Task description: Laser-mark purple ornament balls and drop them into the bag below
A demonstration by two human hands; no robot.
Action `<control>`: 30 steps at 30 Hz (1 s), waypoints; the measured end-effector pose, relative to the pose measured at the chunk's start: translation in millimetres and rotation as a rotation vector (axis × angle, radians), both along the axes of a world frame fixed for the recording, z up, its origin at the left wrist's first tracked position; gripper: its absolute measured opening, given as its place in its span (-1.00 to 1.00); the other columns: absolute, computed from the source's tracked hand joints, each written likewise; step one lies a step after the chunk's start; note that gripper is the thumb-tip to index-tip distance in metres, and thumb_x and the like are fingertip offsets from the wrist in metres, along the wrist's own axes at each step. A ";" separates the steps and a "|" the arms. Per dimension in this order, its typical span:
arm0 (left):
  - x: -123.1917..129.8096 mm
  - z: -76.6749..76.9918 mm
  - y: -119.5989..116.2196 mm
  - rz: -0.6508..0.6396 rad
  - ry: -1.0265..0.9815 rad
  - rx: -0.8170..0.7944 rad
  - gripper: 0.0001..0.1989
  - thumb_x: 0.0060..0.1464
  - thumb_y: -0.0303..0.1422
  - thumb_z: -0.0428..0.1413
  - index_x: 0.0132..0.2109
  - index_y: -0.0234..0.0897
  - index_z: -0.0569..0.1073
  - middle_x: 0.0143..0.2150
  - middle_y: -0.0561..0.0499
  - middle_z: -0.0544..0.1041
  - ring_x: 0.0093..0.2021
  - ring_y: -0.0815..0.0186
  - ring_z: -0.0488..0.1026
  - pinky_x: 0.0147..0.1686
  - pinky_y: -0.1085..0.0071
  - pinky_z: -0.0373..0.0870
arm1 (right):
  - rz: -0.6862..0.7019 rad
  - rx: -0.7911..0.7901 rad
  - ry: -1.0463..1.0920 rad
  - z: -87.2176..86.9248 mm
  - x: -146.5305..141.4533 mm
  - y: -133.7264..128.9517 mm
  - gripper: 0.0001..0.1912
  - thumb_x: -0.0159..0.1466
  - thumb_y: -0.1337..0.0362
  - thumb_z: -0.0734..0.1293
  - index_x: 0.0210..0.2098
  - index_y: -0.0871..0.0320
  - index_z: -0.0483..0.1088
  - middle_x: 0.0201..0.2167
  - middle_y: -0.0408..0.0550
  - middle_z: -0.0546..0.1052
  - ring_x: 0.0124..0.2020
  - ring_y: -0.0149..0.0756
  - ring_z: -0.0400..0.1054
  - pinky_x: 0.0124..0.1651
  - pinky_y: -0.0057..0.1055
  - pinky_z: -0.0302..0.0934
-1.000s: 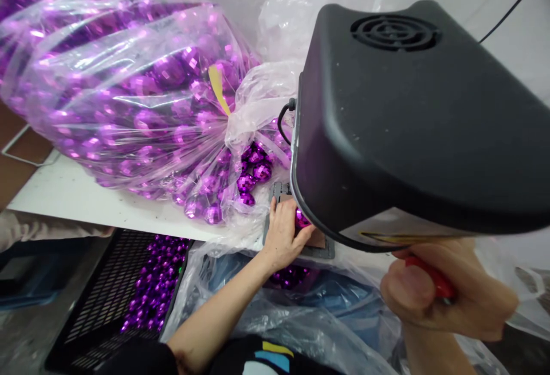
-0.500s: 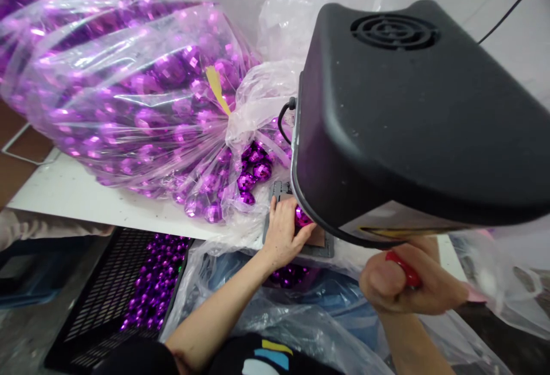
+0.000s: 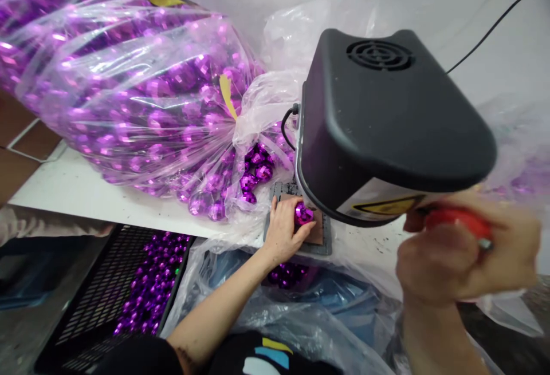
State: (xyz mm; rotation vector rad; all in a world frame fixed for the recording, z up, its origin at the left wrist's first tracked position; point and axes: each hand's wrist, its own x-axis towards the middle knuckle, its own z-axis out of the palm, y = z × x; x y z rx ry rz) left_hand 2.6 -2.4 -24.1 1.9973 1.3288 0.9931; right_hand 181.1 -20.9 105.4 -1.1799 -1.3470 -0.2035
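My left hand (image 3: pixel 284 223) has its thumb and fingers around a shiny purple mirrored ball (image 3: pixel 303 213). The ball rests on a brown pad (image 3: pixel 315 232) over a grey base plate (image 3: pixel 329 243), beside the lower edge of a black machine housing (image 3: pixel 399 117). My right hand (image 3: pixel 464 255), partly blurred, is wrapped round a red lever handle (image 3: pixel 459 221) at the right of the housing. A few loose purple balls (image 3: pixel 258 170) lie just beyond my left hand, at the mouth of a clear bag.
A large clear bag (image 3: pixel 129 94) full of purple balls covers the left of the white table (image 3: pixel 141 203). Below stands a black crate (image 3: pixel 90 300) holding purple balls. Clear plastic sheeting (image 3: pixel 301 318) with more balls hangs at my front. A sleeve (image 3: pixel 51 223) shows at left.
The black housing looks smaller and its right end has drawn in. My right hand and the red handle have shifted right and slightly up. More of the ball in my left hand shows.
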 end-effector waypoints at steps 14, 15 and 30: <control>-54.5 24.9 -40.5 -0.171 0.039 0.101 -0.51 0.23 -0.20 0.13 0.25 -0.20 0.29 0.22 -0.21 0.34 0.23 0.09 0.29 0.23 0.07 0.27 | 0.098 0.050 0.113 37.2 -4.5 44.3 -0.62 0.31 0.02 0.26 -0.40 0.22 0.37 -0.64 -0.22 0.22 -0.59 -0.62 0.08 -0.54 -0.58 -0.09; -58.4 28.3 -23.1 -0.109 0.059 0.139 -0.60 0.27 -0.26 0.08 0.21 -0.20 0.32 0.18 -0.19 0.38 0.20 0.11 0.32 0.19 0.11 0.30 | 0.082 0.052 0.115 37.5 -5.1 44.3 -0.63 0.30 0.02 0.27 -0.40 0.22 0.38 -0.64 -0.22 0.21 -0.58 -0.61 0.08 -0.53 -0.57 -0.09; -84.9 59.4 69.8 0.126 -0.053 -0.115 -0.49 0.09 -0.24 0.21 0.18 -0.17 0.36 0.01 -0.11 0.49 -0.02 0.12 0.46 -0.05 0.22 0.38 | 0.074 -0.009 0.121 45.3 -7.1 53.8 -0.49 0.32 -0.09 0.21 -0.43 0.26 0.32 -0.63 -0.22 0.20 -0.55 -0.61 0.08 -0.45 -0.53 -0.04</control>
